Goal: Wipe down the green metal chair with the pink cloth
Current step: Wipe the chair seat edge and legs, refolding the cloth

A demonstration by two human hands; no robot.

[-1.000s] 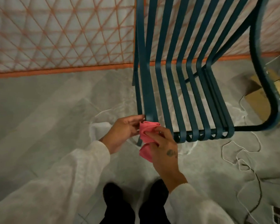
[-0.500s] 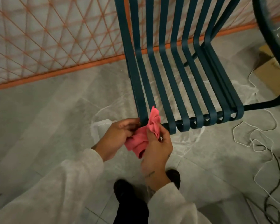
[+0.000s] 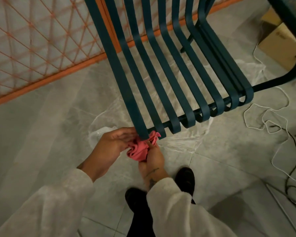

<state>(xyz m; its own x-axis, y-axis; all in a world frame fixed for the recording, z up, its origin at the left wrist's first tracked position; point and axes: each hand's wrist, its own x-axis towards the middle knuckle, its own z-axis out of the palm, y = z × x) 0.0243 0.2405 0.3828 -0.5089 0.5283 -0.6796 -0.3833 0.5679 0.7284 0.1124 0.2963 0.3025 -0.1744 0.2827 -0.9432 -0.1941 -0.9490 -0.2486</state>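
**As the cloth bunches, wiping pauses**

Where it lay folded a second ago, the pink cloth (image 3: 138,150) is now crumpled just under the leftmost slat end (image 3: 141,133) of the green chair (image 3: 161,74). From below, the right hand (image 3: 152,159) clenches the bunch in its grip. The left hand (image 3: 112,147) (fingers fairly straight) rests against it, grasping nothing. Looks like a regrip, so most slats likely await wiping.

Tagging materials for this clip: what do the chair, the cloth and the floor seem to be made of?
Chair: flat bent slats, dark green with a dull, even sheen; looks like painted or coated metal.
Cloth: pink, with soft folds where it is bunched; fabric, weave too small to tell.
Floor: grey with marbled veining and straight joints; likely smooth tile.
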